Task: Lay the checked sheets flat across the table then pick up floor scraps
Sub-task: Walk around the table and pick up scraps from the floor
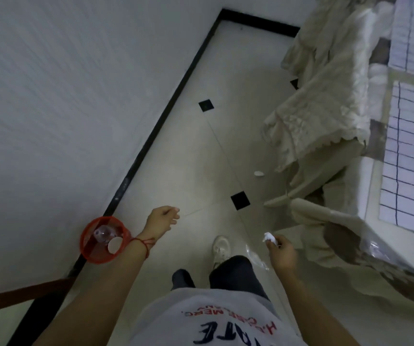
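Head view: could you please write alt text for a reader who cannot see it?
Seen from above, a person's right hand pinches a crumpled white scrap while the left hand hangs open near a red wastebasket. Another white scrap lies on the tiled floor beside a table with checked sheets.

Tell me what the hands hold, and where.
Right hand pinches a small crumpled white paper scrap at its lower edge; left hand holds nothing.
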`<move>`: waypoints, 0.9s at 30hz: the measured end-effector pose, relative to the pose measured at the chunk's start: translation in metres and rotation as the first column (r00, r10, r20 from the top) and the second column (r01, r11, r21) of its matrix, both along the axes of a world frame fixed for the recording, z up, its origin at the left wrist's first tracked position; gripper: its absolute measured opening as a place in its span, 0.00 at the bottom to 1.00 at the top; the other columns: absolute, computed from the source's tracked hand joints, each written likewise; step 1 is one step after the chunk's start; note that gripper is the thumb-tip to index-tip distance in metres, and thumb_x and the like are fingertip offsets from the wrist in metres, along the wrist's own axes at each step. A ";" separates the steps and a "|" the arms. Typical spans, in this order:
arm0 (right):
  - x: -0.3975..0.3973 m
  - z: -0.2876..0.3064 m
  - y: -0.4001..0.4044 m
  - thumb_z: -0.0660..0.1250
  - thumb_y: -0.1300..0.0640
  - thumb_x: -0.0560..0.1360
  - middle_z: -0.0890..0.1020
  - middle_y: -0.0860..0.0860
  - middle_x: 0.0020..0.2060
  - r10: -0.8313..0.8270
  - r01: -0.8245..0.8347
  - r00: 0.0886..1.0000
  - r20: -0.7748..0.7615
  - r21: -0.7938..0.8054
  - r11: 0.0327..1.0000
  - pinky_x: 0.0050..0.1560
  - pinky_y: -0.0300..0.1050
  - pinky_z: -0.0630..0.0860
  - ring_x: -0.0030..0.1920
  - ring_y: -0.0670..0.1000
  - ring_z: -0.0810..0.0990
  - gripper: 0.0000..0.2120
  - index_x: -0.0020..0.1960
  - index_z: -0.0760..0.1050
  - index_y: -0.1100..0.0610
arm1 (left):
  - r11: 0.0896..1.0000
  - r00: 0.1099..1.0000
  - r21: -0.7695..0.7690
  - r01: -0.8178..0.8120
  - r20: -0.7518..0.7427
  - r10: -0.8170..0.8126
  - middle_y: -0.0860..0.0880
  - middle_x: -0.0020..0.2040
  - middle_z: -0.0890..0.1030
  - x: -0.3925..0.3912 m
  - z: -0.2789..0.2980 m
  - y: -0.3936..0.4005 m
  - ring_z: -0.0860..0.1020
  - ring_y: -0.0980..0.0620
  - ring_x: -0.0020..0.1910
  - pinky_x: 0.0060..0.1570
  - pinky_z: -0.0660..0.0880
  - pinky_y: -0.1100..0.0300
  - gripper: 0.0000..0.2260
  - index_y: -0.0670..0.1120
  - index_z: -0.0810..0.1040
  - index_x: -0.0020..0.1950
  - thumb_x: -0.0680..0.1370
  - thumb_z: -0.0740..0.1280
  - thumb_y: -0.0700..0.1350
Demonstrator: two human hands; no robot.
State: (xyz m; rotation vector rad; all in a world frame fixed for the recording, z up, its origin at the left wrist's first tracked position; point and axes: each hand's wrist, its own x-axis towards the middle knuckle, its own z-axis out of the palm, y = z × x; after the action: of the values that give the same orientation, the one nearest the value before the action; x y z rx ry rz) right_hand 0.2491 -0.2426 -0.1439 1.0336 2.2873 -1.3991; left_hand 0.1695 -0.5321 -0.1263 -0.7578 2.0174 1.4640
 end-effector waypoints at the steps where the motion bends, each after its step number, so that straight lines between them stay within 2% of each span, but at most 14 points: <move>1: -0.018 0.002 0.002 0.63 0.64 0.74 0.78 0.57 0.36 0.007 -0.007 1.000 0.010 -0.004 1.000 0.42 0.45 0.69 0.40 0.56 0.76 0.09 0.36 0.73 0.56 | 1.000 1.000 -0.007 -0.004 -0.001 0.004 0.43 0.46 0.77 -0.017 0.003 0.001 0.74 0.47 0.47 0.39 0.70 0.62 0.11 0.39 0.77 0.56 0.79 0.59 0.42; 4: -0.071 0.006 0.004 0.62 0.64 0.75 0.77 0.57 0.35 0.039 -0.040 0.998 0.041 0.003 0.999 0.42 0.46 0.69 0.40 0.56 0.76 0.15 0.32 0.70 0.50 | 0.999 1.000 -0.043 -0.008 0.006 0.008 0.43 0.46 0.78 -0.063 0.008 0.001 0.75 0.46 0.47 0.40 0.71 0.62 0.11 0.40 0.77 0.56 0.79 0.59 0.42; 6: -0.108 0.008 0.004 0.62 0.64 0.75 0.77 0.57 0.36 0.056 -0.056 0.998 0.037 0.007 0.998 0.42 0.47 0.70 0.40 0.55 0.75 0.10 0.36 0.75 0.56 | 0.998 1.000 -0.054 -0.011 0.024 0.012 0.44 0.45 0.78 -0.088 0.006 -0.003 0.76 0.46 0.47 0.39 0.71 0.62 0.10 0.40 0.77 0.54 0.79 0.59 0.42; 8: -0.143 0.008 0.003 0.62 0.62 0.76 0.78 0.58 0.39 0.054 -0.055 0.998 0.031 0.015 0.998 0.42 0.46 0.70 0.41 0.55 0.75 0.08 0.45 0.78 0.64 | 0.997 0.999 -0.073 -0.006 0.054 0.010 0.43 0.47 0.78 -0.112 0.001 -0.011 0.76 0.46 0.47 0.39 0.71 0.61 0.10 0.40 0.77 0.55 0.79 0.60 0.43; 11: -0.193 0.005 -0.001 0.63 0.61 0.75 0.78 0.57 0.39 0.019 -0.019 1.000 0.003 -0.005 1.000 0.43 0.43 0.68 0.42 0.54 0.75 0.07 0.48 0.78 0.64 | 0.994 0.996 -0.107 0.007 0.087 0.002 0.42 0.49 0.79 -0.151 -0.007 -0.027 0.76 0.45 0.47 0.41 0.71 0.59 0.11 0.39 0.77 0.55 0.79 0.60 0.43; 15: -0.257 -0.008 -0.006 0.63 0.64 0.75 0.80 0.62 0.39 -0.109 0.108 0.994 -0.022 -0.038 0.993 0.39 0.43 0.67 0.46 0.63 0.79 0.05 0.45 0.77 0.63 | 0.989 0.990 -0.121 0.089 0.121 -0.074 0.41 0.49 0.78 -0.229 -0.017 -0.045 0.76 0.45 0.45 0.44 0.71 0.58 0.11 0.37 0.76 0.55 0.79 0.60 0.42; 18: -0.305 -0.016 -0.020 0.62 0.63 0.75 0.78 0.55 0.35 -0.228 0.229 0.974 0.015 -0.049 0.972 0.40 0.43 0.68 0.47 0.61 0.79 0.04 0.44 0.76 0.61 | 0.970 0.974 -0.131 0.205 0.127 -0.188 0.41 0.49 0.77 -0.311 -0.021 -0.059 0.75 0.47 0.43 0.39 0.70 0.61 0.11 0.37 0.76 0.56 0.79 0.59 0.42; 21: -0.340 -0.014 -0.040 0.63 0.63 0.75 0.79 0.57 0.42 -0.385 0.386 0.923 0.021 -0.023 0.922 0.47 0.44 0.69 0.46 0.56 0.77 0.08 0.49 0.78 0.66 | 0.920 0.928 -0.147 0.364 0.143 -0.345 0.42 0.48 0.77 -0.397 -0.015 -0.061 0.75 0.50 0.41 0.37 0.70 0.65 0.13 0.36 0.75 0.58 0.79 0.60 0.42; 24: -0.366 -0.010 -0.060 0.63 0.64 0.75 0.78 0.55 0.35 -0.474 0.475 0.880 0.018 -0.032 0.880 0.42 0.43 0.68 0.39 0.51 0.78 0.07 0.41 0.78 0.64 | 0.852 0.859 -0.117 0.510 0.119 -0.498 0.44 0.46 0.79 -0.479 -0.002 -0.041 0.74 0.52 0.39 0.36 0.70 0.64 0.13 0.37 0.76 0.57 0.79 0.60 0.43; 26: -0.382 -0.012 -0.071 0.64 0.66 0.74 0.76 0.50 0.29 -0.554 0.554 0.832 0.005 -0.040 0.832 0.41 0.44 0.67 0.33 0.44 0.76 0.14 0.31 0.74 0.57 | 0.807 0.812 -0.092 0.583 0.091 -0.576 0.47 0.43 0.78 -0.532 0.004 -0.016 0.74 0.51 0.41 0.37 0.70 0.64 0.13 0.38 0.76 0.57 0.79 0.60 0.44; 27: -0.388 -0.013 -0.075 0.64 0.68 0.74 0.75 0.48 0.28 -0.600 0.599 0.800 0.011 -0.038 0.799 0.43 0.44 0.66 0.32 0.46 0.75 0.17 0.29 0.72 0.54 | 0.785 0.790 -0.085 0.614 0.080 -0.608 0.46 0.44 0.78 -0.554 0.006 -0.002 0.75 0.50 0.43 0.37 0.70 0.64 0.13 0.38 0.76 0.58 0.79 0.60 0.44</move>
State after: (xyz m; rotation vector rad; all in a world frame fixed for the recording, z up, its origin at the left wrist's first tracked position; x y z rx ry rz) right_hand -0.1391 -0.3177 -0.1571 1.8588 1.9915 -1.6408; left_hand -0.3849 -0.5337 -0.1203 -0.1262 2.0429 0.9474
